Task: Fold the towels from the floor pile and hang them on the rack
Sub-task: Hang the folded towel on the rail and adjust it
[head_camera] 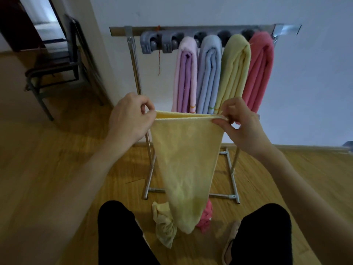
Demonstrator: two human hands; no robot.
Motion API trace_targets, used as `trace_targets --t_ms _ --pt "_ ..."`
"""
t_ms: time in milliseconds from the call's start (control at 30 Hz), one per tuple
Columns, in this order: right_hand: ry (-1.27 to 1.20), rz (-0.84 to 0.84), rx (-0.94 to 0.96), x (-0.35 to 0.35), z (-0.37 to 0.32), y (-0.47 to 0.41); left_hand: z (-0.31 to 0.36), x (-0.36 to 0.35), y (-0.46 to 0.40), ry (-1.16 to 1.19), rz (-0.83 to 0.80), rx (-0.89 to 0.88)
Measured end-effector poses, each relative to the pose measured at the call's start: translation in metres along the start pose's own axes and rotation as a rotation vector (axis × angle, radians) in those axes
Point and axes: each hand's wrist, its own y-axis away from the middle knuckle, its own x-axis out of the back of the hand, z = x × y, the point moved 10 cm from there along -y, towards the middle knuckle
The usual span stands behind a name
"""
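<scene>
Held towel: a pale yellow towel (183, 169), soft with a faint woven pattern, doubled at its top edge and tapering to a blunt point in front of the rack, above the floor pile.
Left hand: the left hand (129, 119) pinches the towel's left top corner, thumb and fingers curled tight on the hem.
Right hand: the right hand (240, 123) pinches the right top corner, fingertips closed on both layers.
Rack: a metal tube rack (133, 60), shiny, with grey plastic clips along its top bar.
Hung on the rack: four folded terry towels side by side, lilac towel (186, 77), blue towel (209, 73), yellow-green towel (234, 69), coral towel (259, 71).
Floor pile: at the rack's foot, a crumpled yellow cloth (164, 226) and a bunched coral cloth (206, 217) on wood-plank flooring.
Left of the rack: a dark-framed chair (55, 69).
</scene>
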Motion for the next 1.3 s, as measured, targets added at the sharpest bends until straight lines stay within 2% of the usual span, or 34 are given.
trace_targets --t_ms 67,200,333,500,700,767,833,900,1033,1100,1133,1200,1300 --pt "0.009 0.041 -0.038 0.004 0.005 -0.003 0.002 -0.009 -0.001 0.068 -0.058 -0.007" --pt "-0.019 0.028 -0.143 -0.007 0.026 -0.005 0.02 -0.041 0.015 0.318 -0.346 -0.066" --pt "-0.037 -0.001 -0.163 -0.017 0.028 -0.003 0.034 -0.068 0.046 0.441 -0.573 -0.097" --pt "-0.018 -0.064 -0.134 -0.03 0.023 -0.002 0.042 -0.089 0.073 0.349 -0.875 -0.149" --pt "-0.008 -0.144 -0.089 -0.047 0.014 0.0 0.05 -0.093 0.089 0.333 -1.063 -0.192" --pt "-0.026 -0.179 -0.082 -0.054 0.011 0.002 0.056 -0.094 0.096 0.313 -1.14 -0.257" --pt "-0.029 -0.204 -0.062 -0.058 0.007 0.004 0.06 -0.096 0.097 0.216 -1.124 -0.389" --pt "-0.029 -0.216 -0.057 -0.059 0.006 0.006 0.067 -0.094 0.096 0.125 -1.025 -0.525" --pt "-0.039 -0.18 -0.104 -0.055 0.013 0.009 0.086 -0.073 0.089 -0.012 -0.623 -0.807" --pt "-0.016 -0.147 -0.128 -0.048 0.016 0.01 0.095 -0.065 0.091 -0.036 -0.472 -0.911" --pt "-0.005 -0.135 -0.134 -0.045 0.017 0.01 0.1 -0.064 0.094 -0.033 -0.442 -0.966" --pt "-0.007 -0.121 -0.151 -0.042 0.017 0.009 0.11 -0.066 0.098 -0.018 -0.486 -1.041" --pt "-0.031 -0.104 -0.21 -0.04 0.02 0.007 0.111 -0.072 0.092 -0.077 -0.53 -1.022"
